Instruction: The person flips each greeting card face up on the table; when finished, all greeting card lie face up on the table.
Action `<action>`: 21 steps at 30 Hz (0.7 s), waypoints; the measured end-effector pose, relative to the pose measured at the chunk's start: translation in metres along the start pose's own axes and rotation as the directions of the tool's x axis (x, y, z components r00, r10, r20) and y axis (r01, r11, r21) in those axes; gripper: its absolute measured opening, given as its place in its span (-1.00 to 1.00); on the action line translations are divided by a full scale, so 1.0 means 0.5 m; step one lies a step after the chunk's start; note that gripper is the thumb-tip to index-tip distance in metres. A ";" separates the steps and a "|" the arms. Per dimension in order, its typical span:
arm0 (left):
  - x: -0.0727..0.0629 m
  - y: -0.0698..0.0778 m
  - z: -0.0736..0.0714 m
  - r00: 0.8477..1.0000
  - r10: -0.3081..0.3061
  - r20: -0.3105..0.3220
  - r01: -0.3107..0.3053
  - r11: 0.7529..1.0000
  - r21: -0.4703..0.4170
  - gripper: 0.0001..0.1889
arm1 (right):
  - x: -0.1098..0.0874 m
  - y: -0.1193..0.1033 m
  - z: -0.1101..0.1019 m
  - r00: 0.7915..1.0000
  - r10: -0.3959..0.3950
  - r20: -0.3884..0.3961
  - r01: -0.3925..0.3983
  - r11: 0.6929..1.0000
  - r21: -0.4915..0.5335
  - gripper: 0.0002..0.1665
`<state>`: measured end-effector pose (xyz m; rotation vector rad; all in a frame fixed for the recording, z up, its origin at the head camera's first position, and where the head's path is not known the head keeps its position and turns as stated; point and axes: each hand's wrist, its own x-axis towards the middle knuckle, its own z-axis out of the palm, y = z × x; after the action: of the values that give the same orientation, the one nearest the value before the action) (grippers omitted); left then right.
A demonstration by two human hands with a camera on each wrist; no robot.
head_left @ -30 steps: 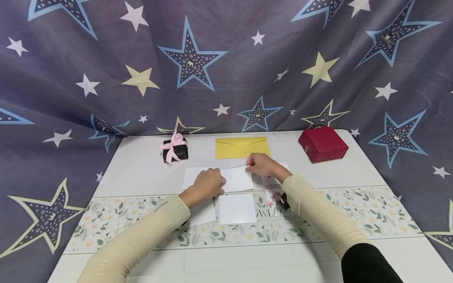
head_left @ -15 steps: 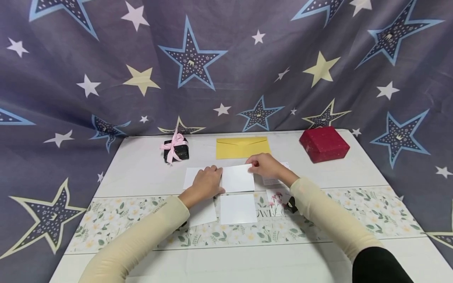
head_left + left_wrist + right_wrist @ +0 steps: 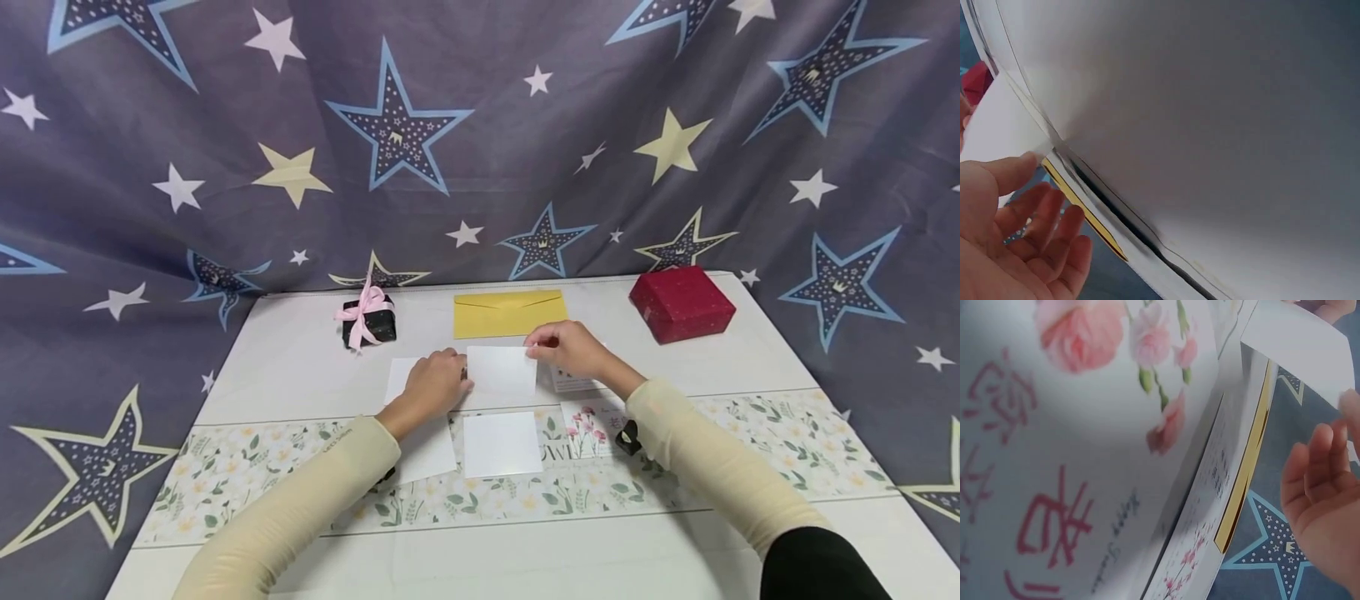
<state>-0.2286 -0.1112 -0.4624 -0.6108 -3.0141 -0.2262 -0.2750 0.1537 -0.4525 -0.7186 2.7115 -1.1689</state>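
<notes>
**Head view: from the star-print curtain [image 3: 510, 167] down to one pinched white card [image 3: 501, 375]**

The curtain takes the most space, behind and at both sides. Before it is the white bench [image 3: 525, 558], crossed by a floral band [image 3: 780, 450].

The right beige sleeve [image 3: 712, 467] has shifted slightly outward during the last half second, so more of the carnation card [image 3: 588, 429] is uncovered beside it. Toward the back of the bench are the red gift box [image 3: 682, 306] at right, the yellow envelope [image 3: 510, 314] near the middle, and the black gift box [image 3: 383, 326] at left.

The white card is between the two hands, just in front of the envelope. Its top edge has become more level than a moment ago; I judge that the card is now being adjusted from both sides. One square white sheet [image 3: 502, 444] lies nearer to the person.

The right hand [image 3: 573, 348] pinches the card's upper right corner. The left hand [image 3: 432, 385] is at the left edge, with thumb touching; whether it also grips, I cannot tell.

Only the right wrist view makes clear that the card is raised at an angle, and shows big red characters on the carnation card. The left wrist view shows the left fingers loosely bent, which the head view hides.
</notes>
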 end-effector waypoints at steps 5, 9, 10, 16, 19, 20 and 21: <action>0.003 -0.003 -0.002 0.998 0.013 -0.055 -0.014 1.000 -0.024 -0.69 | -0.008 0.001 -0.008 1.000 0.025 0.012 -0.026 0.998 0.063 -0.75; 0.005 -0.002 -0.005 0.997 0.006 -0.080 -0.010 0.999 -0.045 -0.65 | -0.014 -0.003 -0.011 0.997 0.051 0.053 -0.057 0.992 0.116 -0.62; 0.006 -0.002 -0.006 0.996 0.006 -0.086 -0.011 0.999 -0.053 -0.66 | -0.016 -0.005 -0.012 0.997 0.053 0.059 -0.060 0.991 0.122 -0.61; 0.007 -0.002 -0.005 0.988 0.026 -0.150 -0.044 0.993 -0.113 -0.81 | -0.019 -0.010 -0.013 0.997 0.045 0.067 -0.053 0.992 0.113 -0.64; 0.008 -0.006 -0.005 0.989 0.032 -0.145 -0.054 0.987 -0.151 -0.77 | -0.022 -0.012 -0.016 0.995 0.059 0.076 -0.066 0.993 0.099 -0.69; 0.009 -0.007 -0.005 0.990 0.032 -0.139 -0.054 0.985 -0.162 -0.76 | -0.024 -0.012 -0.016 0.995 0.066 0.081 -0.073 0.993 0.095 -0.72; 0.010 -0.007 -0.006 0.991 0.032 -0.132 -0.056 0.983 -0.175 -0.75 | -0.025 -0.011 -0.017 0.994 0.070 0.085 -0.077 0.993 0.088 -0.74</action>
<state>-0.2346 -0.1129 -0.4594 -0.6483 -2.8725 -0.5165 -0.2641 0.1620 -0.4438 -0.6344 2.5757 -1.2099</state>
